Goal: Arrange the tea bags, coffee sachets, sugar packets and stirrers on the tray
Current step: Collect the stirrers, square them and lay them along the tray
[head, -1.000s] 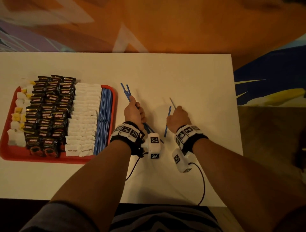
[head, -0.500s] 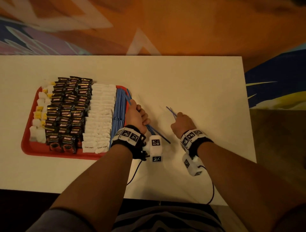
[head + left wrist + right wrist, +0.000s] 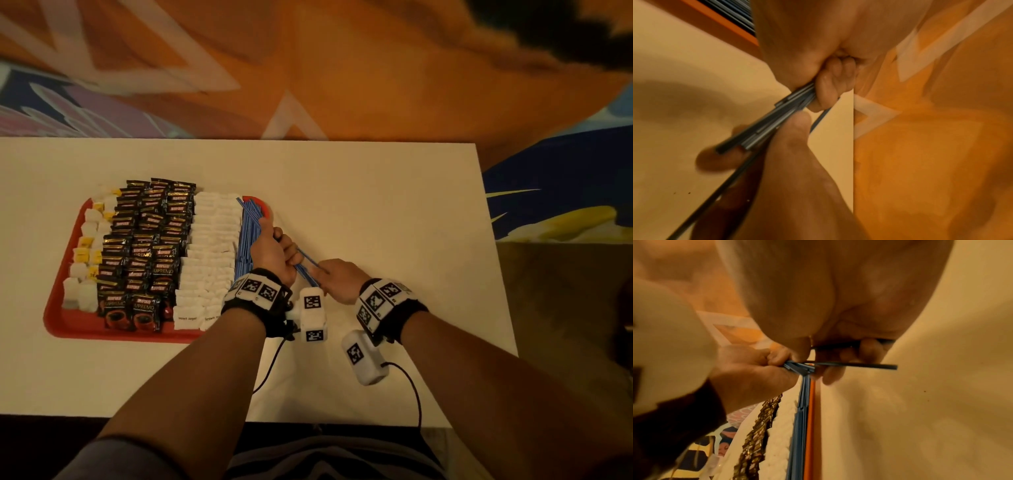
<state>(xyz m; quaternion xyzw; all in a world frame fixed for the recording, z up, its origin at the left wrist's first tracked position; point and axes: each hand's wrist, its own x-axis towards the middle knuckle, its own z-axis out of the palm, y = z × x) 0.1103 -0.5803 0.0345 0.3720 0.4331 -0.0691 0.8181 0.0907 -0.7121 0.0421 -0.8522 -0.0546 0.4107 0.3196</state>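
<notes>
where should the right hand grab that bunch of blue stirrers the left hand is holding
Probably the free near ends of the bunch of stirrers, coming in from the right. The left hand wraps the middle, the far ends lie over the tray, and only the near tips stick out toward the right hand.

The left hand (image 3: 274, 251), gripping a bundle of blue stirrers (image 3: 306, 270), is shifting from the open table (image 3: 376, 205) toward the tray (image 3: 54, 318) and is now sitting over the tray's right rim. The right hand (image 3: 339, 279), earlier apart from it with its own stirrers, is closing in and now meeting the bundle's near end.
</notes>
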